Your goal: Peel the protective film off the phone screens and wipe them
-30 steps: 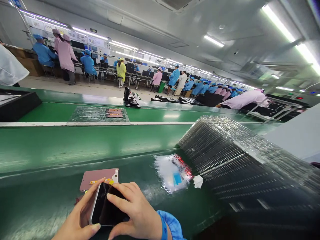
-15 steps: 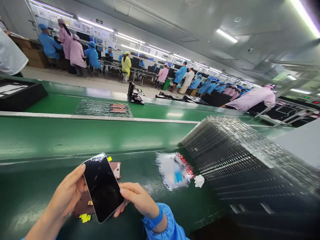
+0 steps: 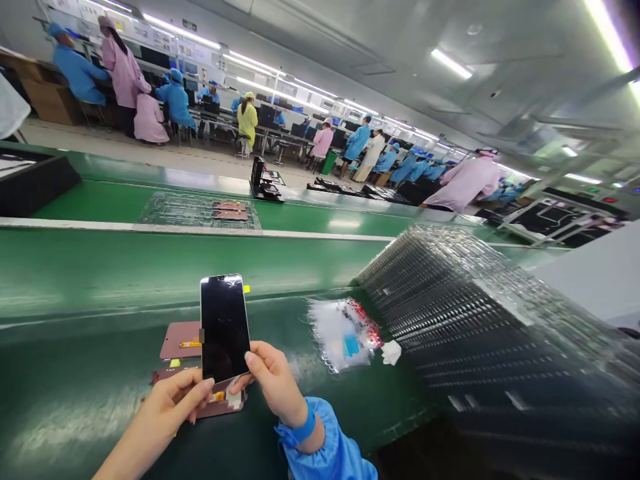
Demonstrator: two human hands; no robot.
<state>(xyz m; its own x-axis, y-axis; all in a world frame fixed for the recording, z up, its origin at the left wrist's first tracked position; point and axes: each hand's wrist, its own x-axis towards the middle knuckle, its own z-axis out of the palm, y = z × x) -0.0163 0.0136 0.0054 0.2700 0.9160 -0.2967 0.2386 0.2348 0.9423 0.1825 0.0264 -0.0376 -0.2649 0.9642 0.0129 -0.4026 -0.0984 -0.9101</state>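
Note:
A black phone screen panel [image 3: 225, 327] stands upright above the green bench, held at its lower edge. My right hand [image 3: 273, 381] grips its bottom right corner, a blue sleeve at the wrist. My left hand [image 3: 167, 407] pinches near its bottom left corner. Under the hands lie pink phone panels [image 3: 179, 339] with yellow tabs, flat on the bench surface [image 3: 100, 393].
A heap of clear peeled films with red and blue tabs [image 3: 345, 333] lies right of the panel. A tall leaning stack of clear trays [image 3: 480, 313] fills the right. A conveyor belt [image 3: 115, 200] carries a tray with pink panels [image 3: 200, 212]. Several workers sit beyond.
The screen panel has been lifted from lying under my hands to upright; both hands slid down to its lower corners. The camera view shifted slightly.

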